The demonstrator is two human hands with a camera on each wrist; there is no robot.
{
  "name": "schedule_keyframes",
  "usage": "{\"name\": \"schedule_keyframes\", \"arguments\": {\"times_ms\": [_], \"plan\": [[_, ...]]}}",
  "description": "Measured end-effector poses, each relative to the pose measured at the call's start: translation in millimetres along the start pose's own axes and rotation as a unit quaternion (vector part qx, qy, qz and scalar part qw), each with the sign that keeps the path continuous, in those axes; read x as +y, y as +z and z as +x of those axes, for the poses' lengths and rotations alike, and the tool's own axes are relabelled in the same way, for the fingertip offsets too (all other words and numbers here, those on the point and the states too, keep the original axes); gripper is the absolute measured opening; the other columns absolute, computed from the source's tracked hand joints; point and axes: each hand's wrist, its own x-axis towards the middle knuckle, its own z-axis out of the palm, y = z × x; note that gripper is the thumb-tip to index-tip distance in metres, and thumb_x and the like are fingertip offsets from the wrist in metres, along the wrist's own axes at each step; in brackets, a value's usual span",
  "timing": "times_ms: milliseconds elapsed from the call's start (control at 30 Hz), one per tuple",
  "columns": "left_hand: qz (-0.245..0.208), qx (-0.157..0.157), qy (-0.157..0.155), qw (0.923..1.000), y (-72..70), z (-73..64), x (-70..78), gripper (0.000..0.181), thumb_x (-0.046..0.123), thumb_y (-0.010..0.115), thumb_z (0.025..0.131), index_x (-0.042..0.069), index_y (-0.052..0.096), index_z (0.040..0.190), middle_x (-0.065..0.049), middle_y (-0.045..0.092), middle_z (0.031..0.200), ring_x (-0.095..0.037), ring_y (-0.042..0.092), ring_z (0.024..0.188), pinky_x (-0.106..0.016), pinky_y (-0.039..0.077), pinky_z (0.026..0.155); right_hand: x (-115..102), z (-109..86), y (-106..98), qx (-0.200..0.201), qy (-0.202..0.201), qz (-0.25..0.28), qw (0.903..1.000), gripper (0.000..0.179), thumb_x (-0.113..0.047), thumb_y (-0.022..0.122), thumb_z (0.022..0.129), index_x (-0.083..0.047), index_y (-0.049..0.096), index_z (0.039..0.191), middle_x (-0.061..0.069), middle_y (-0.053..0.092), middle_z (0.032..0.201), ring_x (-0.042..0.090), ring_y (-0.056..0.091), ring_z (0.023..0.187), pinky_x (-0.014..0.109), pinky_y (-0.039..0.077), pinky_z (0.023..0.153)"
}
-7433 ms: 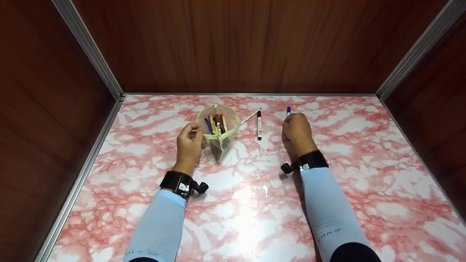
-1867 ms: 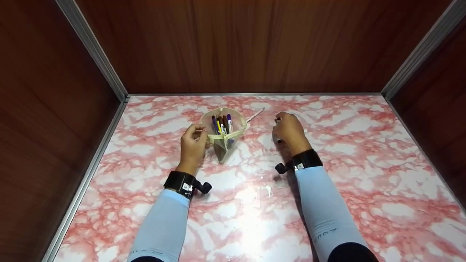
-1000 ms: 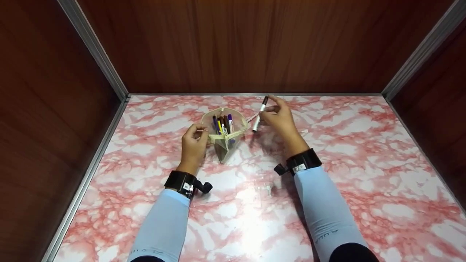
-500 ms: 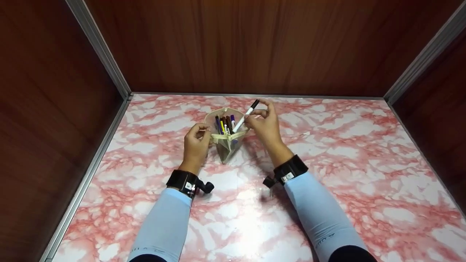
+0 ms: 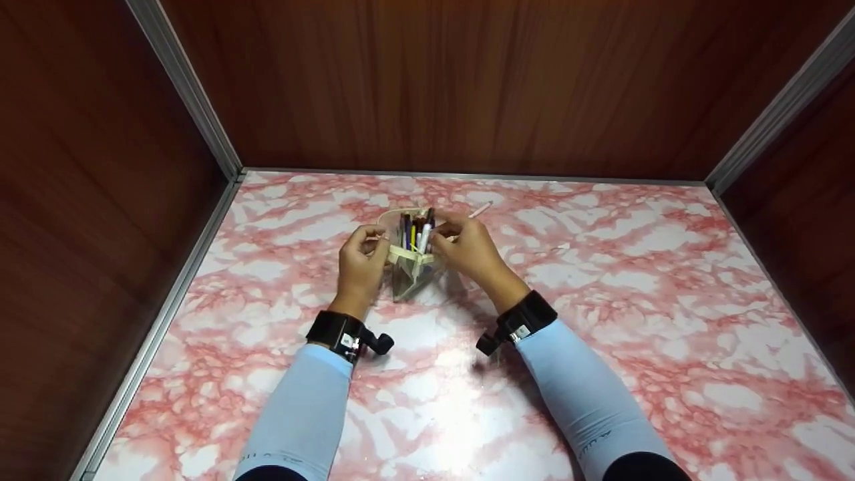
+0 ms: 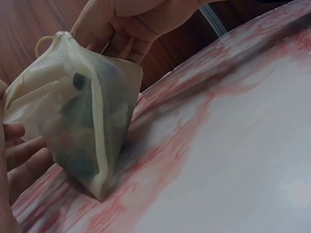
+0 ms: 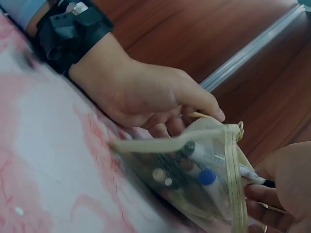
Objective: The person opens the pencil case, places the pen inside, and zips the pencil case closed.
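A cream mesh zip pouch (image 5: 405, 270) stands on the table with its mouth held wide. Several markers, with dark, brown, purple and yellow parts, lean inside it. My left hand (image 5: 362, 264) pinches the pouch's left rim; in the left wrist view its fingers (image 6: 29, 158) lie along the mesh. My right hand (image 5: 471, 247) is at the right rim. Between its thumb and fingers sits the black end of a white marker (image 7: 248, 173), whose body slants into the pouch. Through the mesh a blue marker end (image 7: 208, 176) shows. The right fingertips are partly hidden in the head view.
The pouch stands on a red-and-white marbled table (image 5: 634, 280). A thin pale stick (image 5: 481, 209) pokes out behind the right hand. Dark wood panels (image 5: 467, 87) with metal edge strips close off the back and both sides.
My right hand has lifted the black-capped marker off the table, carried it left and lowered it into the pouch. Earlier a purple-capped marker went in. The left hand has kept hold of the rim.
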Motion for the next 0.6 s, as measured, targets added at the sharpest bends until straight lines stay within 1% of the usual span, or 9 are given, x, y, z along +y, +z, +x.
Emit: {"name": "schedule_keyframes", "arguments": {"times_ms": [67,100,167,233,300,367,500,567,600], "plan": [[0.001,0.001,0.0,1.0,0.2,0.1,0.3,0.022,0.006,0.074,0.107,-0.005,0.073,0.127,-0.018,0.073,0.123,-0.022,0.079,0.101,-0.031,0.068,0.072,0.0,-0.7,0.2,-0.02,-0.001,-0.022,0.9996,0.045,-0.01,0.074,0.105,-0.005,0.072,0.15,0.018,0.085,0.121,0.034,0.082,0.102,0.034,0.067,0.082],[-0.001,0.001,-0.003,1.0,0.3,0.2,0.3,0.023,0.007,0.074,0.107,-0.003,0.073,0.127,-0.017,0.073,0.123,-0.022,0.079,0.101,-0.03,0.068,0.071,0.0,-0.9,0.1,-0.026,-0.004,-0.033,0.9991,0.042,-0.012,0.074,0.106,-0.005,0.074,0.147,0.018,0.085,0.123,0.034,0.082,0.102,0.037,0.068,0.084],[-0.004,0.001,-0.007,1.0,0.4,-0.3,0.7,0.024,0.01,0.076,0.107,-0.001,0.073,0.128,-0.016,0.075,0.12,-0.021,0.08,0.1,-0.031,0.069,0.07,0.2,-1.3,-0.5,-0.032,-0.009,-0.053,0.9981,0.038,-0.014,0.074,0.106,-0.006,0.077,0.143,0.017,0.085,0.126,0.033,0.082,0.108,0.044,0.067,0.093],[-0.008,0.002,-0.009,0.9999,0.5,-0.5,1.0,0.026,0.012,0.078,0.106,0.0,0.073,0.128,-0.016,0.076,0.118,-0.02,0.08,0.099,-0.032,0.069,0.07,0.4,-1.7,-1.5,-0.037,-0.014,-0.068,0.9969,0.037,-0.015,0.074,0.106,-0.007,0.079,0.141,0.016,0.083,0.133,0.032,0.08,0.116,0.048,0.064,0.105],[-0.012,0.002,-0.007,0.9999,0.6,-0.7,1.5,0.029,0.012,0.079,0.104,0.0,0.073,0.129,-0.016,0.076,0.116,-0.018,0.08,0.098,-0.032,0.069,0.072,0.7,-1.5,-2.7,-0.044,-0.023,-0.086,0.995,0.037,-0.015,0.074,0.105,-0.007,0.08,0.14,0.016,0.08,0.141,0.032,0.076,0.13,0.049,0.058,0.118],[-0.014,0.001,-0.003,0.9999,0.6,-0.7,1.7,0.031,0.011,0.08,0.103,-0.001,0.073,0.13,-0.016,0.075,0.118,-0.017,0.079,0.099,-0.029,0.069,0.078,1.4,-1.2,-4.0,-0.056,-0.035,-0.108,0.992,0.037,-0.016,0.073,0.104,-0.007,0.08,0.139,0.015,0.076,0.148,0.034,0.071,0.139,0.05,0.053,0.125],[-0.022,-0.001,-0.005,0.9997,1.0,-0.8,2.1,0.032,0.007,0.081,0.101,-0.002,0.072,0.13,-0.015,0.073,0.122,-0.017,0.078,0.102,-0.026,0.068,0.084,3.8,-0.6,-6.2,-0.079,-0.058,-0.163,0.9818,0.034,-0.021,0.071,0.106,-0.01,0.083,0.136,0.013,0.07,0.159,0.041,0.062,0.149,0.055,0.047,0.13],[-0.025,-0.002,-0.008,0.9997,1.3,-1.1,2.4,0.032,0.006,0.08,0.1,-0.001,0.072,0.13,-0.015,0.072,0.124,-0.018,0.078,0.102,-0.026,0.068,0.083,5.6,0.2,-7.0,-0.083,-0.062,-0.169,0.9802,0.032,-0.02,0.07,0.107,-0.009,0.083,0.133,0.014,0.068,0.16,0.043,0.061,0.151,0.057,0.045,0.131],[-0.026,-0.002,-0.01,0.9996,1.4,-1.2,2.6,0.031,0.004,0.08,0.1,-0.001,0.072,0.13,-0.016,0.072,0.124,-0.018,0.078,0.102,-0.026,0.068,0.082,6.6,1.0,-7.2,-0.079,-0.062,-0.161,0.9817,0.03,-0.018,0.069,0.108,-0.007,0.084,0.132,0.016,0.069,0.159,0.043,0.061,0.15,0.057,0.045,0.131]]}}
